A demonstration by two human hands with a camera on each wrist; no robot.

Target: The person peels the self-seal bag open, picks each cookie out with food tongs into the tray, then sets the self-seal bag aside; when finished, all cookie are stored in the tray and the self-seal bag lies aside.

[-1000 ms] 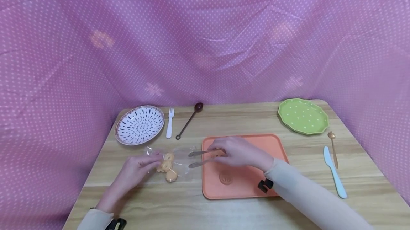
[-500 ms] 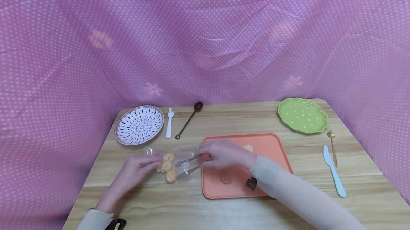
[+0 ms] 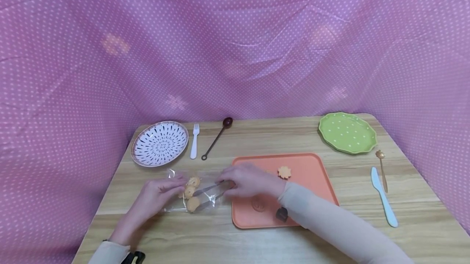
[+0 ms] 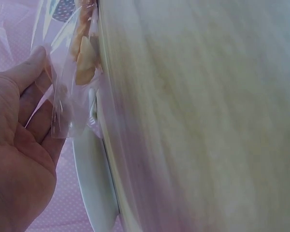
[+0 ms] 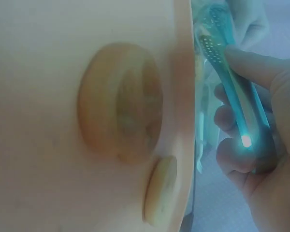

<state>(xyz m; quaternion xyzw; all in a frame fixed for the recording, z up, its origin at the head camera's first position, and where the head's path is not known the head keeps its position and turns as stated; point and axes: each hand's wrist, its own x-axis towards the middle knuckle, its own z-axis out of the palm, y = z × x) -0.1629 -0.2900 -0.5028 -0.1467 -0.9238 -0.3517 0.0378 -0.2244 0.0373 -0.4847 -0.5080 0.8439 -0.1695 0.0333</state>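
A clear plastic bag (image 3: 172, 205) with several cookies (image 3: 193, 204) in it lies left of the tray. My left hand (image 3: 156, 196) pinches the bag's left end between thumb and fingers; in the left wrist view the film passes over the fingers. My right hand (image 3: 244, 180) grips metal tongs (image 5: 232, 82), whose tips reach into the bag beside the cookies. Below the hand is the orange tray (image 3: 304, 166), bearing a flower-shaped cookie (image 3: 284, 172) and a round, tray-coloured piece (image 3: 258, 204). Part of another cookie (image 3: 269, 171) shows behind the hand.
At the back left are a patterned oval plate (image 3: 160, 143), a white fork (image 3: 194, 141) and a dark long-handled spoon (image 3: 216, 139). On the right lie a green dotted plate (image 3: 347, 133), a gold spoon (image 3: 382, 170) and a pale blue knife (image 3: 383, 196). Pink cloth (image 3: 235, 52) hangs around.
My right hand has moved left, taking the tongs from the tray's edge deeper into the bag. The cookies in the bag shifted slightly. The flower-shaped cookie came into sight. My left hand stayed put.
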